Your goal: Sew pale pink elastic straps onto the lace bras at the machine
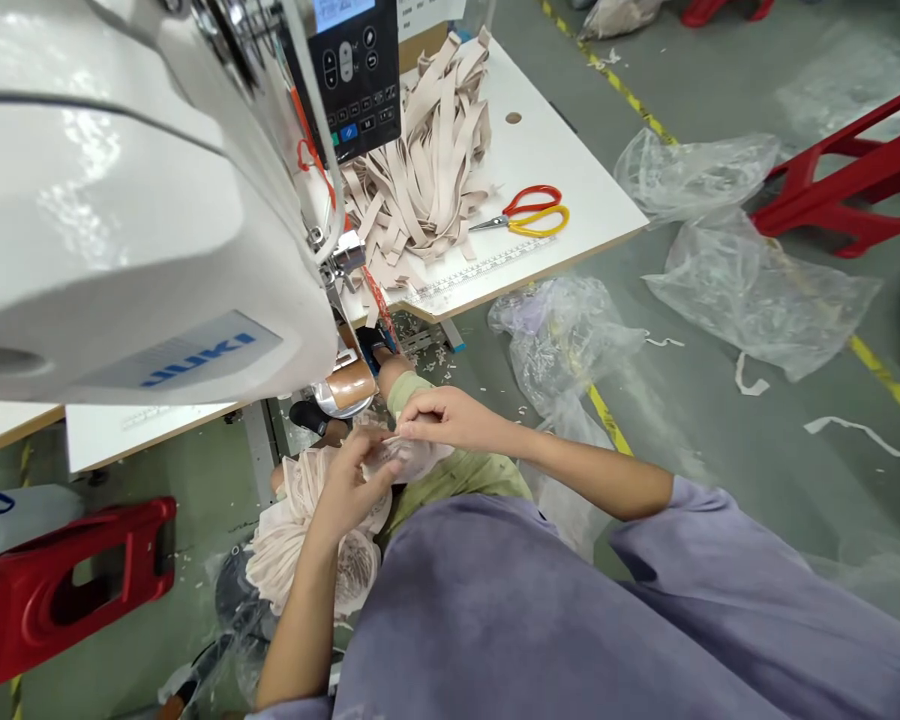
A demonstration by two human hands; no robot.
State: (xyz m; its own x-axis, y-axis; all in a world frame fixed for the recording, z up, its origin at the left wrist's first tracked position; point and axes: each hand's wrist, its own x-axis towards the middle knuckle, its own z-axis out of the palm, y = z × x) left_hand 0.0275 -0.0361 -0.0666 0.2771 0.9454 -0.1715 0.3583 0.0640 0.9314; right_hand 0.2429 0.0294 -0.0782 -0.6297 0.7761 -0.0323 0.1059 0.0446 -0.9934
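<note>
A red stool (26,610) stands on the grey-green floor (682,420), a pale jug (34,515) marked "J" beside it; its contents cannot be told. The white machine (120,230) reads "JUKI" in blue. Below it, pale pieces are heaped in a pile (300,525). The left hand (352,480), half curled, pinches a thin cloth (416,458) above the lap; the right hand (439,415) grips its upper edge between thumb and fingertips, nearly closed. A dark panel (356,95) has a key lettered "M". On the white table (551,165) lie beige strips (439,170), a ruler (487,268) and red-and-yellow scissors (507,218). Farther right, yellow tape (637,105), crumpled clear bags (757,290) and another red stool (847,195) occupy the floor.
</note>
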